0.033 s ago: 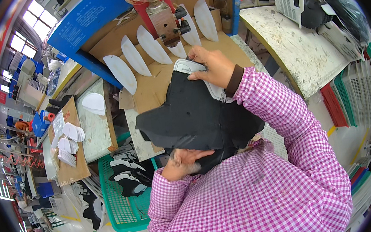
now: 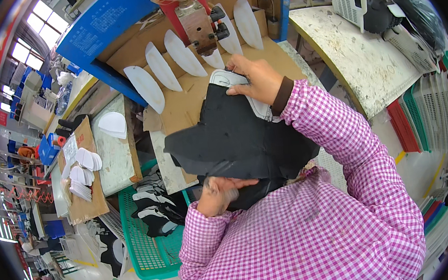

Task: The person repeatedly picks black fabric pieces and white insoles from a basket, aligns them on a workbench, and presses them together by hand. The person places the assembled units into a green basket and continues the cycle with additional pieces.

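Observation:
A floppy black shoe upper (image 2: 229,134) with a white stitched edge is spread in front of my chest. My right hand (image 2: 257,80) pinches its white far end between thumb and fingers, just below the metal press head (image 2: 197,29). At the near edge of the upper, my left hand (image 2: 219,194) grips a fold of the black material; its fingers point right and are partly blurred. Beyond the upper, several white curved stiffener pieces (image 2: 149,88) stand in a row on the brown cardboard (image 2: 192,108) of the machine bed, one right behind the press head.
A blue machine frame (image 2: 100,36) surrounds the bed. At left, stacks of white pieces (image 2: 82,175) lie on cardboard and a pale table (image 2: 113,164). Below, a green basket (image 2: 143,251) holds black-and-white uppers. A worn table (image 2: 354,51) with white baskets stands at right.
My left hand has shifted very slightly at the near edge of the upper. The right hand keeps its hold in the same place.

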